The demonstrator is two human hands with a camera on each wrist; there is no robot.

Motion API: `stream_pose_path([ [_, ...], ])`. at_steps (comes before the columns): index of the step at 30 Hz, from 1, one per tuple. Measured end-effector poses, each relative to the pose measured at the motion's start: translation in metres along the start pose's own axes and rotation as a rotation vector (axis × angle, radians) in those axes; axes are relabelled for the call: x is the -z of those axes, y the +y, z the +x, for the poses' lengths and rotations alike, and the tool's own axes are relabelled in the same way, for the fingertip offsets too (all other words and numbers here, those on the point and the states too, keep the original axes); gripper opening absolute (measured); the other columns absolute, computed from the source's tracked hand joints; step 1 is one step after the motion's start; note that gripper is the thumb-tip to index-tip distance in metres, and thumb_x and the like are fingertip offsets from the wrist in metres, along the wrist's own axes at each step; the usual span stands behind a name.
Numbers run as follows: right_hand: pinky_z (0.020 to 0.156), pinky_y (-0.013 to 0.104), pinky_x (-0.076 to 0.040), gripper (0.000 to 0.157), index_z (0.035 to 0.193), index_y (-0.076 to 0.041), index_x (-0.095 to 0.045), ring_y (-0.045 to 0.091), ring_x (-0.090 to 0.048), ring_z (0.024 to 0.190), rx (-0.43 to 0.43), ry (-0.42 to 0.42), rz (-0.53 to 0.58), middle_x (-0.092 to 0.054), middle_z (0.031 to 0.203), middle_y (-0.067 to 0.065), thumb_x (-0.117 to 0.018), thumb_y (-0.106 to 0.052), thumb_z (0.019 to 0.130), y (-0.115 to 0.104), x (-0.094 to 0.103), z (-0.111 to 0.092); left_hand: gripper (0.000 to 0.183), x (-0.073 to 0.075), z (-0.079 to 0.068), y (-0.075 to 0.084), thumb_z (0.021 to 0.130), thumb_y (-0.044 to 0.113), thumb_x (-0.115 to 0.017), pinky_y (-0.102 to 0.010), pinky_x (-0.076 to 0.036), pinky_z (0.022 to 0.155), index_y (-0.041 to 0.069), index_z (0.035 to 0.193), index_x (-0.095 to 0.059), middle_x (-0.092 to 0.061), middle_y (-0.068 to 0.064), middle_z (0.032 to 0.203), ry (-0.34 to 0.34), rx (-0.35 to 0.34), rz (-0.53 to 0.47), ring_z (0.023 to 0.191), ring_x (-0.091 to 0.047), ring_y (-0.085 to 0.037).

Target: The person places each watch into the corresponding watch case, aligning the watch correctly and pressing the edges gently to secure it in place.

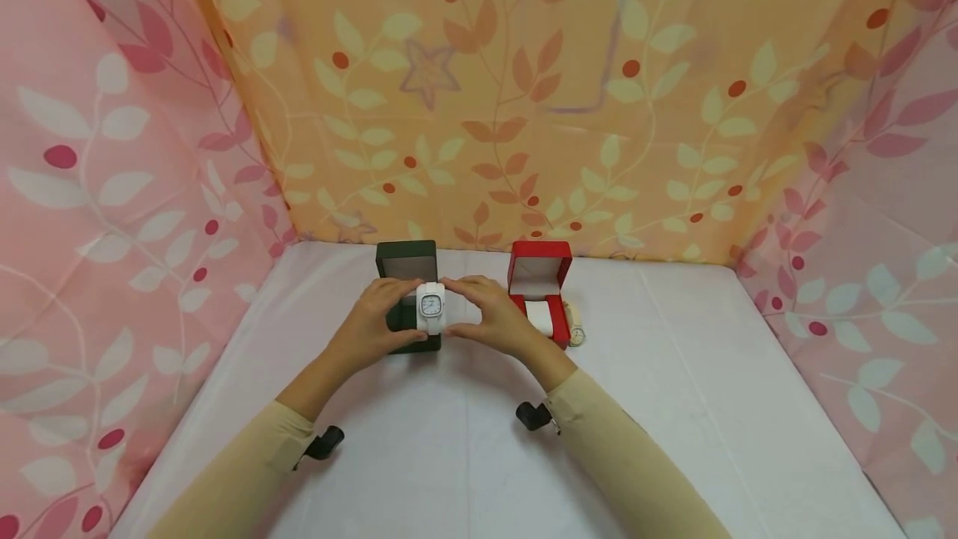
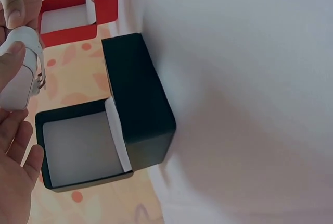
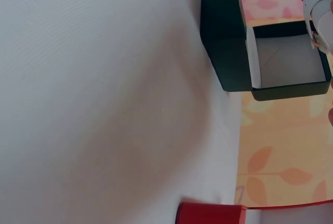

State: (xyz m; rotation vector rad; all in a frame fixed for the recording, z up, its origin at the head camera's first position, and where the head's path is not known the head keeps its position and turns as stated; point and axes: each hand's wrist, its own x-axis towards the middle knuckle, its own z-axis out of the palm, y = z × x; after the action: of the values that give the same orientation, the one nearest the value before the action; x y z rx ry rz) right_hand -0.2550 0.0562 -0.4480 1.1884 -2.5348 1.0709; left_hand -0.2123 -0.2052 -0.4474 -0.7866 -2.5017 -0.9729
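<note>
Both hands hold a white wristwatch [image 1: 431, 305] with a rounded-square dial. Its strap goes round a white cushion [image 2: 16, 86], seen from the side in the left wrist view. My left hand [image 1: 377, 316] grips one side between thumb and fingers. From the other side, the thumb and fingers of my right hand [image 1: 490, 316] pinch it. Behind the watch stands a dark green watch box [image 1: 407, 251] with its lid up, partly hidden by the watch and left hand. The strap's buckle [image 2: 39, 81] shows along the edge.
To the right, a red watch box [image 1: 541, 249] stands with its lid raised and a white cushion [image 1: 539, 318] inside. Beside it lies a cream-strapped watch [image 1: 575, 331]. A white cloth [image 1: 464, 439] covers the table, and patterned fabric walls [image 1: 494, 106] stand at the back and sides.
</note>
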Motion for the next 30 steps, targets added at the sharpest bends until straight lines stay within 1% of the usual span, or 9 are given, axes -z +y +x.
stream_pose_path([
  [5,0.108,0.049,-0.045,0.078,0.148,-0.015,-0.055,0.024,-0.052,0.129,0.003,-0.011,-0.027,-0.064,0.134,0.006,-0.09,-0.029,0.08,0.003,-0.007,0.006,0.086,0.002,-0.001,-0.006,0.071,0.025,-0.096,-0.053,-0.047,0.106,0.007,0.145,-0.057,-0.064,-0.008,0.133,-0.014,0.026,0.009,0.126,-0.051,-0.026],
  [10,0.109,0.047,-0.045,0.077,0.149,-0.018,-0.055,0.02,-0.053,0.128,-0.007,-0.016,-0.032,-0.066,0.133,0.002,-0.089,-0.032,0.081,0.006,-0.013,0.012,0.085,0.003,-0.002,-0.011,0.072,0.025,-0.095,-0.054,-0.047,0.107,0.008,0.146,-0.056,-0.061,-0.01,0.134,-0.03,0.061,0.019,0.127,-0.05,-0.027],
  [13,0.109,0.047,-0.044,0.077,0.149,-0.019,-0.055,0.02,-0.053,0.128,-0.005,-0.019,-0.031,-0.066,0.134,0.003,-0.088,-0.032,0.081,0.007,-0.016,0.015,0.085,0.004,-0.002,-0.012,0.074,0.024,-0.094,-0.055,-0.046,0.108,0.008,0.147,-0.054,-0.061,-0.011,0.136,-0.046,0.078,0.026,0.128,-0.05,-0.028],
  [16,0.11,0.048,-0.043,0.077,0.149,-0.016,-0.055,0.022,-0.053,0.129,0.014,-0.019,-0.022,-0.066,0.134,0.008,-0.089,-0.031,0.081,0.009,-0.018,0.018,0.085,0.006,-0.001,-0.013,0.076,0.024,-0.093,-0.056,-0.044,0.109,0.008,0.149,-0.052,-0.06,-0.011,0.139,-0.071,0.089,0.042,0.13,-0.048,-0.03],
  [22,0.113,0.046,-0.041,0.076,0.148,-0.013,-0.055,0.022,-0.054,0.129,0.034,-0.028,-0.027,-0.066,0.135,0.007,-0.088,-0.03,0.082,0.012,-0.023,0.023,0.085,0.013,0.001,-0.013,0.08,0.024,-0.09,-0.057,-0.041,0.112,0.006,0.151,-0.048,-0.059,-0.012,0.143,-0.14,0.115,0.068,0.134,-0.045,-0.03],
  [26,0.114,0.047,-0.04,0.076,0.148,-0.012,-0.054,0.023,-0.053,0.13,0.024,-0.042,-0.016,-0.065,0.137,0.009,-0.088,-0.029,0.083,0.013,-0.026,0.027,0.084,0.016,0.002,-0.015,0.081,0.024,-0.089,-0.057,-0.041,0.112,0.006,0.152,-0.048,-0.059,-0.012,0.143,-0.162,0.132,0.077,0.134,-0.045,-0.03],
  [30,0.115,0.045,-0.039,0.077,0.149,-0.015,-0.054,0.021,-0.052,0.132,-0.008,-0.065,-0.036,-0.064,0.138,0.004,-0.087,-0.032,0.083,0.016,-0.028,0.031,0.082,0.017,0.003,-0.019,0.08,0.024,-0.09,-0.057,-0.041,0.111,0.005,0.15,-0.05,-0.059,-0.013,0.141,-0.156,0.141,0.075,0.132,-0.047,-0.031],
])
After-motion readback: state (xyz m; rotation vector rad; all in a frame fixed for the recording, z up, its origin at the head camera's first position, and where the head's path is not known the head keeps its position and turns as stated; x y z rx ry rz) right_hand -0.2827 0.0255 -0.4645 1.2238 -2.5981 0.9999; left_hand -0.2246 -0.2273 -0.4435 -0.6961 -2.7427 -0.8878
